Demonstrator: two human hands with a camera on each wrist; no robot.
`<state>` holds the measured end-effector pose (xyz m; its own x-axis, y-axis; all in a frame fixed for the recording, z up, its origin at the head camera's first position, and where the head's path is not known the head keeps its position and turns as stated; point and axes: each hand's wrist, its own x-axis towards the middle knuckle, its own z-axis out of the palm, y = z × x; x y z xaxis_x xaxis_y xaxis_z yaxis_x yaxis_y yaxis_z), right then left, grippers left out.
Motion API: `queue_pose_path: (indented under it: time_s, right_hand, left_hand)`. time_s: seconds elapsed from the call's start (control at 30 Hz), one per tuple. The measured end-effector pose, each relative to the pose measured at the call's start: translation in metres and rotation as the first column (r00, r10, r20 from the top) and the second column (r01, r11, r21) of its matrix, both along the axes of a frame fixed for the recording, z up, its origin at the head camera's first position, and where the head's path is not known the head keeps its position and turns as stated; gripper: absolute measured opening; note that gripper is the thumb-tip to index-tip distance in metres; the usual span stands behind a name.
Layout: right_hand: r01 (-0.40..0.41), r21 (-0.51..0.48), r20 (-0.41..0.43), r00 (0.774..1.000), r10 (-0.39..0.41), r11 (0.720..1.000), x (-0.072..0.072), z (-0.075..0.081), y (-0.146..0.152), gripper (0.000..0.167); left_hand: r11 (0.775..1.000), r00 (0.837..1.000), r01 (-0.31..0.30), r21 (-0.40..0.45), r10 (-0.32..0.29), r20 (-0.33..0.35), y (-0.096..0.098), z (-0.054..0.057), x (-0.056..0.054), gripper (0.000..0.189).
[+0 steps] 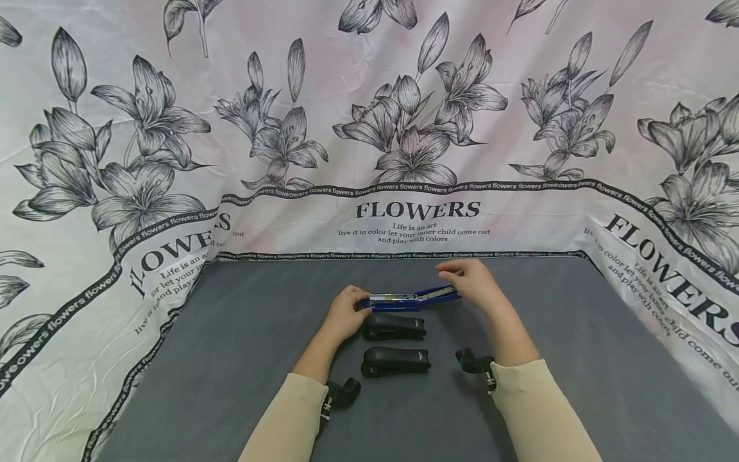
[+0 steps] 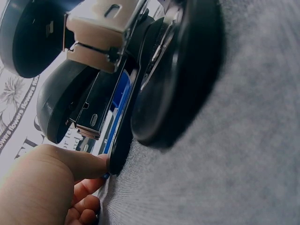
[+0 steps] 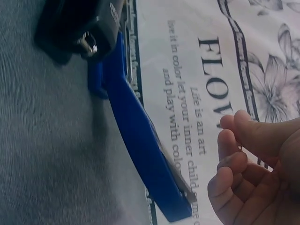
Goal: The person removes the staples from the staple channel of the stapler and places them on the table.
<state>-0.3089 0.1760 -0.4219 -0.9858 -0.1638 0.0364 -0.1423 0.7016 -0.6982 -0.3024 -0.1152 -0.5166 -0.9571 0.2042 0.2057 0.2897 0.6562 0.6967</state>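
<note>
A blue stapler (image 1: 394, 301) lies folded open behind two black staplers, its metal rail showing in the head view. My left hand (image 1: 346, 313) grips its left end between thumb and fingers; in the left wrist view the black staplers hide most of the blue one. Above the stapler's right end hovers my right hand (image 1: 475, 282). In the right wrist view this hand (image 3: 255, 164) is apart from the blue arm (image 3: 140, 140), its fingers loosely bent and the thumb close to the index finger. Nothing can be made out between them.
One black stapler (image 1: 394, 327) lies just in front of the blue one, and another black stapler (image 1: 396, 362) lies nearer to me. All rest on a grey cloth-covered table (image 1: 260, 385). A flower-printed curtain (image 1: 277, 218) surrounds its back and sides.
</note>
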Motion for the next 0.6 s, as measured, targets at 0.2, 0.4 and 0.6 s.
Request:
queue_pose_path:
  time_s: [0.2,0.4,0.6]
  right_hand:
    - [-0.068,0.017,0.011,0.998,0.068,0.998,-0.003,0.000,-0.016,0.033]
    - [-0.153,0.034,0.075,0.986,0.150,0.988,-0.004,0.002,-0.032,0.035]
    - [-0.202,0.056,0.119,0.974,0.195,0.978,-0.007,-0.003,-0.047,0.035]
  left_hand:
    - [1.000,1.000,0.002,-0.003,-0.002,-0.004,0.000,0.000,0.000,0.034]
    - [1.000,1.000,0.002,0.003,-0.002,0.005,-0.001,0.000,0.000,0.035]
    - [1.000,1.000,-0.002,-0.008,0.002,0.000,0.000,-0.002,-0.001,0.034]
